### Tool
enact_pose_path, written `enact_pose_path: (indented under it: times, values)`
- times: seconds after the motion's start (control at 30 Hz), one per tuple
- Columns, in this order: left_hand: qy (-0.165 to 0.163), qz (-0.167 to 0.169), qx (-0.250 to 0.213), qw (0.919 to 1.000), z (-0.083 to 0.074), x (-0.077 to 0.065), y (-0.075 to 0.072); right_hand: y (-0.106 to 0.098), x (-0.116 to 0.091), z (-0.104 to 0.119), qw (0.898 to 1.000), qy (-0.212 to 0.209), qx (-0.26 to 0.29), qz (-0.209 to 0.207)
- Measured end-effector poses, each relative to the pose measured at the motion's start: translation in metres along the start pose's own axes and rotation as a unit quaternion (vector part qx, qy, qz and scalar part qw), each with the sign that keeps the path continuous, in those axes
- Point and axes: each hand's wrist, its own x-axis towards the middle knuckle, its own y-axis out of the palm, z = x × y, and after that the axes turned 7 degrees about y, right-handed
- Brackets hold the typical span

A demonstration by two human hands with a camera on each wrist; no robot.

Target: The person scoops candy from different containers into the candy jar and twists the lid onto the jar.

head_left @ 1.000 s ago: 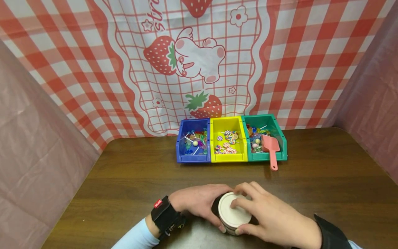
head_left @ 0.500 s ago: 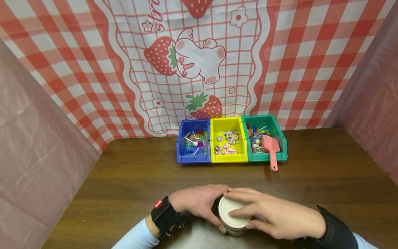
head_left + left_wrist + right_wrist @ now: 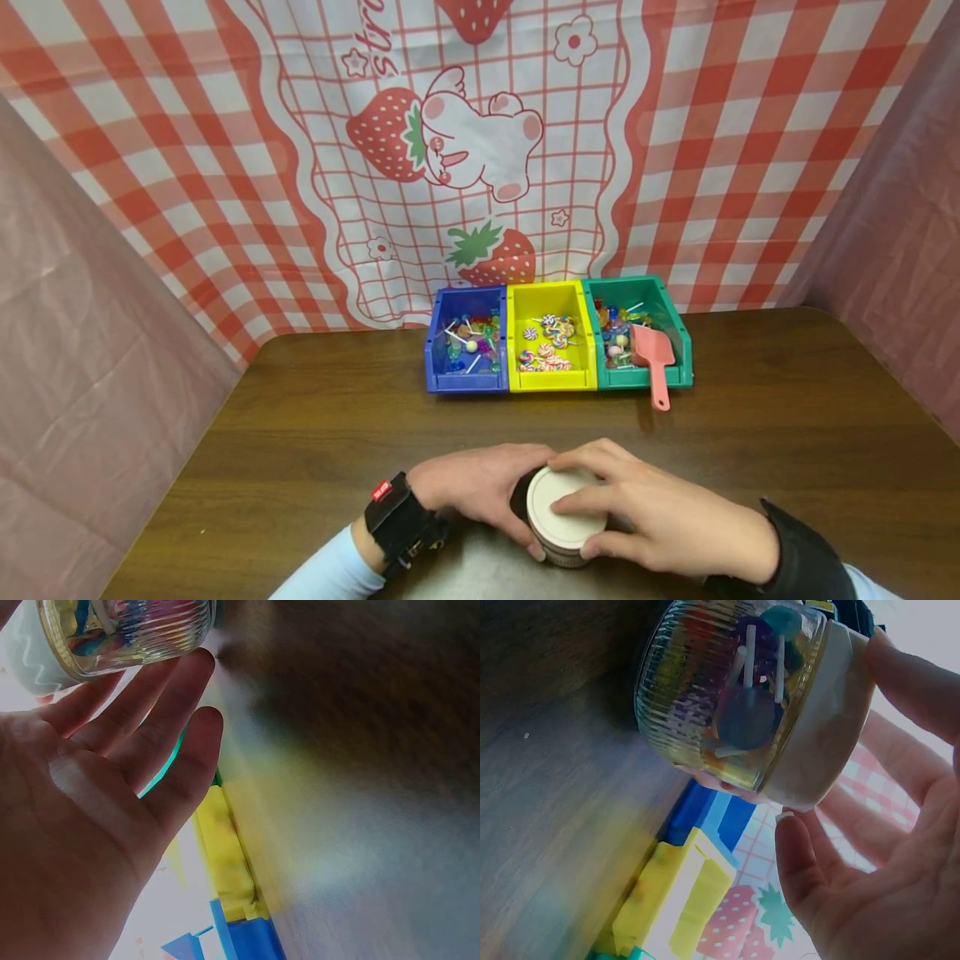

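Observation:
A clear ribbed glass jar (image 3: 705, 705) stands upright on the table before me, with a cream lid (image 3: 564, 512) on top. Colourful candies and small lollipops show through its glass in both wrist views. My left hand (image 3: 480, 490) holds the jar's body from the left, thumb at the front and fingers round the far side. From the right, my right hand (image 3: 660, 517) grips the lid's rim between thumb and fingers, its index finger bent over the lid's top. In the head view the hands hide much of the jar's sides.
Blue (image 3: 468, 383), yellow (image 3: 552, 382) and green (image 3: 678, 362) bins stand joined at the table's back, each with small candies. A pink scoop (image 3: 655, 350) leans over the green bin's front edge. Behind hangs a checked strawberry cloth (image 3: 720, 150).
The right hand's fingers loosened and stretched across the lid half a second ago; now they are bent round its rim again. The left hand and jar stay in place.

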Motion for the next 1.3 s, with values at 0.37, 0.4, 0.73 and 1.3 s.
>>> enact_pose_path:
  times: [0.37, 0.4, 0.73, 1.3]
  values:
    - [0.000, -0.001, -0.029, 0.9996, 0.001, 0.001, 0.000, 0.000, -0.001, 0.003, 0.999, 0.001, -0.035, -0.021]
    - [0.001, 0.000, -0.035, 0.9994, 0.001, 0.001, 0.000, -0.001, -0.001, 0.002, 0.999, -0.002, -0.029, -0.013]
    - [0.011, 0.004, -0.001, 0.9999, 0.001, 0.002, 0.000, -0.007, -0.005, -0.007, 0.997, -0.010, 0.043, 0.065]
    - [0.002, 0.000, 0.009, 1.0000, -0.001, 0.000, 0.000, -0.003, -0.001, 0.007, 1.000, 0.004, -0.014, 0.025]
